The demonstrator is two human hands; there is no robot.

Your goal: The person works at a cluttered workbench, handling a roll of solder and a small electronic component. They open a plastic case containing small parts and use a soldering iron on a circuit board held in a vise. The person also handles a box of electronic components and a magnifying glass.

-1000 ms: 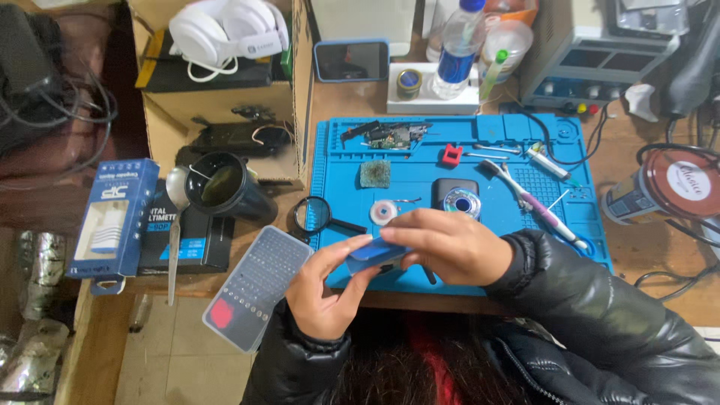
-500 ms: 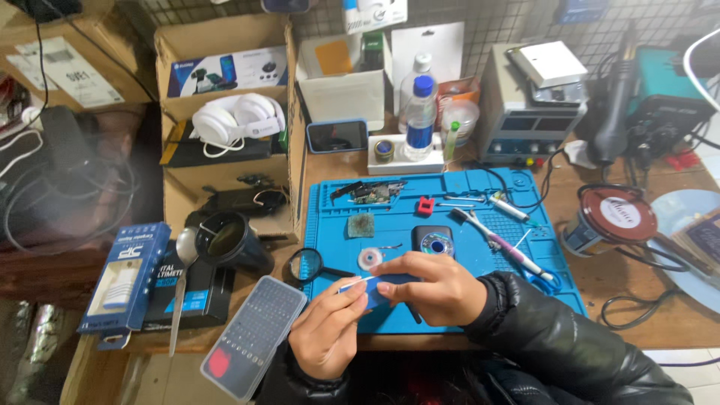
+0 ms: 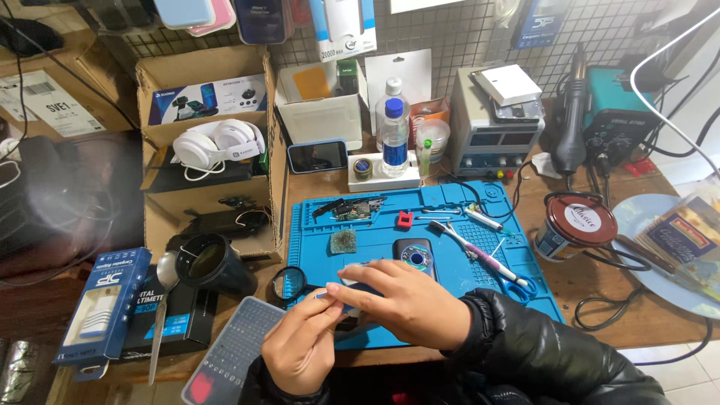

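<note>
A blue mat (image 3: 457, 225) is laid across the bench (image 3: 600, 300). A round tin (image 3: 574, 225) is set just right of the mat. At the mat's near edge, the right hand (image 3: 401, 300) is curled over a small blue part (image 3: 352, 289); the left hand (image 3: 304, 346) is pinched on its left end. A loupe (image 3: 289, 283) lies beside the 2 hands.

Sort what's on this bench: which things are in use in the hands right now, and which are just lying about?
In use:
- left hand and right hand, together on a small blue-edged part, mostly hidden
- blue work mat under them

Lying about:
- white headphones
- water bottle
- magnifier
- round tin
- scissors
- phone
</note>
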